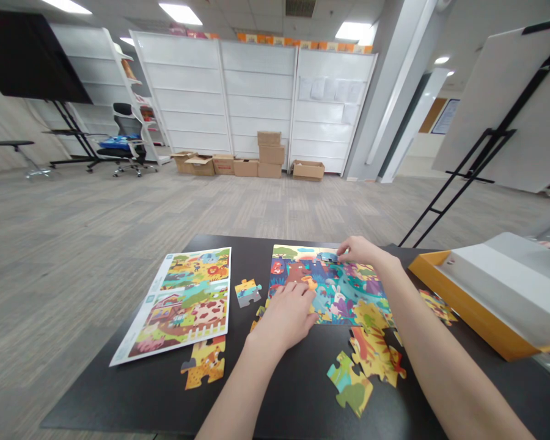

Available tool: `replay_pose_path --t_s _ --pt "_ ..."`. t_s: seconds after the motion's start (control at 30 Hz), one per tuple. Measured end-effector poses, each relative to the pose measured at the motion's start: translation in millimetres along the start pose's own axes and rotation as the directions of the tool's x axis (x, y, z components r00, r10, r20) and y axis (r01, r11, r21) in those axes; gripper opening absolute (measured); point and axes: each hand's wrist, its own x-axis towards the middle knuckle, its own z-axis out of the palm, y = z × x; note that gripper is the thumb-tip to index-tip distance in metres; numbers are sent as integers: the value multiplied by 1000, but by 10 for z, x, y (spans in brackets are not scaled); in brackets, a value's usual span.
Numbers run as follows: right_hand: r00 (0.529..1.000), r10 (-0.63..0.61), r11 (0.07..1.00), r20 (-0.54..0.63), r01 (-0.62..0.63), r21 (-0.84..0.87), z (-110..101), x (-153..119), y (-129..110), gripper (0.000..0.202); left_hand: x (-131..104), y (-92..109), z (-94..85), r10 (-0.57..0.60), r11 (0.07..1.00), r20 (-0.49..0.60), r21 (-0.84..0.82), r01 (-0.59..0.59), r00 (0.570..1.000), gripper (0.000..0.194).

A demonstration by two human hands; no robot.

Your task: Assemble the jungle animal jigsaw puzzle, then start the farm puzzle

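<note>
A colourful jigsaw puzzle [343, 299] lies on the black table in front of me, largely joined, with animals such as a bear and a rabbit. My left hand [289, 310] rests palm down on its lower left part, fingers stretched out and holding nothing. At the far edge of the puzzle, my right hand [360, 250] has its fingertips pinched at the right side of a blue jigsaw piece [327, 256]. Part of the picture is hidden beneath both hands. Joined yellow pieces with a tiger [373, 354] overlap the near right corner, touching a green piece [351, 385].
A printed picture sheet [187, 299] lies at the left, partly over a leopard piece [206, 363]. A loose grey-yellow piece [247, 292] sits between sheet and puzzle. On the right stands an open yellow-and-white box [481, 318], with more pieces [437, 305] beside it.
</note>
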Motion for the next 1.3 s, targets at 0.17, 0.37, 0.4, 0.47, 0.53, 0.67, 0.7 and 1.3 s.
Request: replay_pose_path --t_s 0.17,0.37,0.4,0.47,0.53,0.67,0.7,1.3 --pt "1000 -23 999 2 23 45 -1 -9 -37 35 -2 3 0 -3 1000 1 3 3 1000 31" --pt "1000 0 999 11 0 41 27 5 -107 28 4 15 -1 -2 1000 -6 9 2 1000 32" --pt "1000 1 1000 10 -2 29 28 6 -125 27 3 15 1 0 1000 -8 9 0 1000 32" --pt "1000 12 1000 10 -12 -11 26 8 -165 26 0 12 2 2 1000 -9 7 -2 1000 32" --pt "1000 27 998 12 -27 -53 25 14 -200 24 -4 10 0 1 1000 -8 5 0 1000 32" --pt "999 37 996 22 -35 -88 26 29 -229 22 -3 13 -5 -5 1000 -5 7 5 1000 31" --pt "999 40 995 18 -38 -90 25 28 -231 23 -1 15 -6 -4 1000 -4 8 5 1000 31" --pt "1000 -16 995 -10 17 102 -94 -76 -57 24 10 4 32 -12 1000 -14 4 12 1000 32"
